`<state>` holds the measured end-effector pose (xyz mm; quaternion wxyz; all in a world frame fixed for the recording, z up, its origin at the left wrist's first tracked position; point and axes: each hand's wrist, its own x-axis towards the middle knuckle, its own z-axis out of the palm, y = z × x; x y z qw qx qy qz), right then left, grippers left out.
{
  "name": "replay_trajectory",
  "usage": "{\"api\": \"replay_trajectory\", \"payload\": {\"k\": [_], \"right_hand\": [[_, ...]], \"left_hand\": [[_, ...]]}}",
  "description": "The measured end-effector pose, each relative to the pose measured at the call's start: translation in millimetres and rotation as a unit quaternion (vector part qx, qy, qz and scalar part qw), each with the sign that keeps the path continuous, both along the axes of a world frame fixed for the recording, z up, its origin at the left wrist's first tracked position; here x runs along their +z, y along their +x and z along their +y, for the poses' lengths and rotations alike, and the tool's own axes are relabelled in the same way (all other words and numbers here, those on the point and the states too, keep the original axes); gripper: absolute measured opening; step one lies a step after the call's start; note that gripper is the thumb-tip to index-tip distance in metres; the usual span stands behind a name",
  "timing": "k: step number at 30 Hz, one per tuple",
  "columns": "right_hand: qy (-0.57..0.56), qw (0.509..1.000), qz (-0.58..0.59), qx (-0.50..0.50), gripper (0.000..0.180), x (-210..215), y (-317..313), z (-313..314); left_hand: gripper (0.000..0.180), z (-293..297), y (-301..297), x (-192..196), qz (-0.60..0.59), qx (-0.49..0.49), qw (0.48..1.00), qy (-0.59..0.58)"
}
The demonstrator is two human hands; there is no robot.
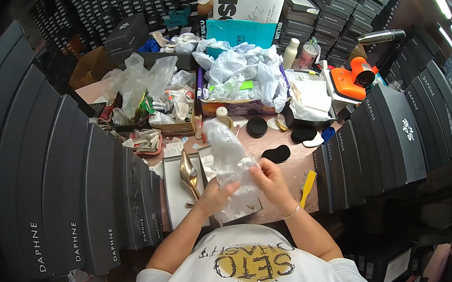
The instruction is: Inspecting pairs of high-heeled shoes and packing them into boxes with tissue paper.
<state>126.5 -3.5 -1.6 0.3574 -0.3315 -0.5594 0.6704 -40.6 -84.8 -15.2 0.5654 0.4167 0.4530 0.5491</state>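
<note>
Thin, whitish translucent wrapping, a plastic bag or sheet, hangs crumpled between my two hands above the table. My left hand is closed on its lower left side, slightly blurred. My right hand pinches the wrapping's right edge between thumb and fingers. Just left of the wrapping, a gold heeled shoe lies in an open shoebox part with a pale inside. Another box part shows under the wrapping, mostly covered. To the right of my right hand lies a yellow-handled brush.
Dark shoeboxes line the left and right sides. Behind the work spot stand a carton of crumpled plastic bags and a box of small supplies. Black pads, a round black tin and an orange device lie rightward.
</note>
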Motion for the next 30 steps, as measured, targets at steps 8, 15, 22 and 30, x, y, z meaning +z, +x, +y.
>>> {"api": "replay_trajectory", "payload": {"k": [8,15,22,30], "right_hand": [[-0.152,0.957,0.15,0.195,0.052,8,16,30],[-0.149,0.953,0.214,0.153,0.029,35,14,32],[0.032,0.95,0.257,0.175,0.1,54,63,69],[0.357,0.921,-0.051,0.149,0.107,33,12,33]], "left_hand": [[0.035,-7,-17,4,-0.03,-0.138,0.988,-0.058],[0.042,2,-34,-8,0.039,-0.059,0.989,-0.131],[0.028,0,-32,-7,-0.062,0.024,0.996,-0.062],[0.02,16,0,31,0.197,0.117,0.97,0.078]]}}
